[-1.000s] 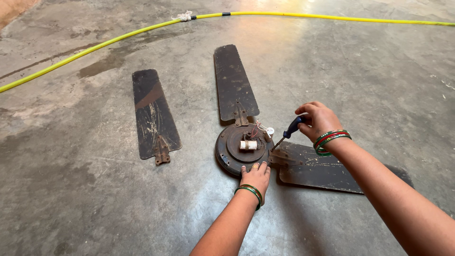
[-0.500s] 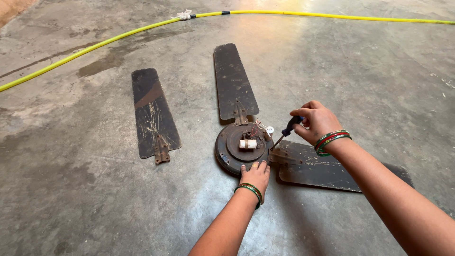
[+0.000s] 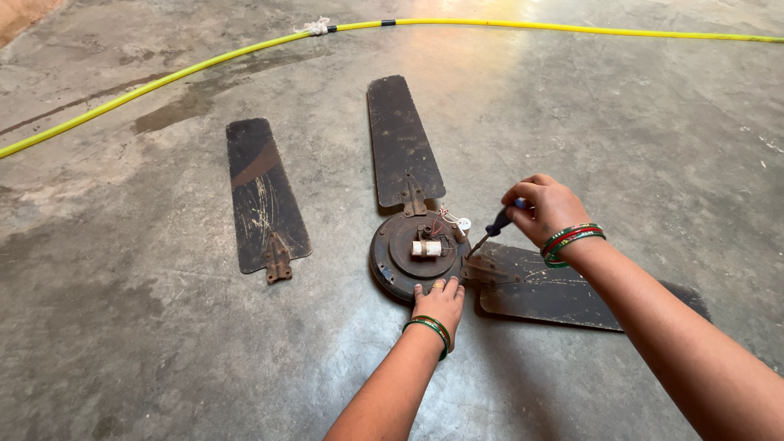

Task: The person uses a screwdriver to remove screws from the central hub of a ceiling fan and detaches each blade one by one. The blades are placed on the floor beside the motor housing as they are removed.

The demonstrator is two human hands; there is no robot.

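A rusty round ceiling-fan motor housing point(image 3: 398, 260) lies on the concrete floor, with a small white cylinder and thin wires on top. My left hand point(image 3: 439, 300) presses flat on its near rim. My right hand point(image 3: 545, 207) grips a blue-handled screwdriver point(image 3: 495, 224), whose tip meets the bracket of the right-hand dark blade point(image 3: 555, 290). A second dark blade point(image 3: 400, 139) still joins the housing at the back.
A third dark blade point(image 3: 263, 192) lies loose on the floor to the left, apart from the housing. A yellow hose point(image 3: 188, 72) with a white rag tied around it curves across the far floor. Damp patches mark the concrete near the hose.
My right hand has turned slightly on the screwdriver handle, which stays on the blade bracket. My left hand and the fan parts have not moved.
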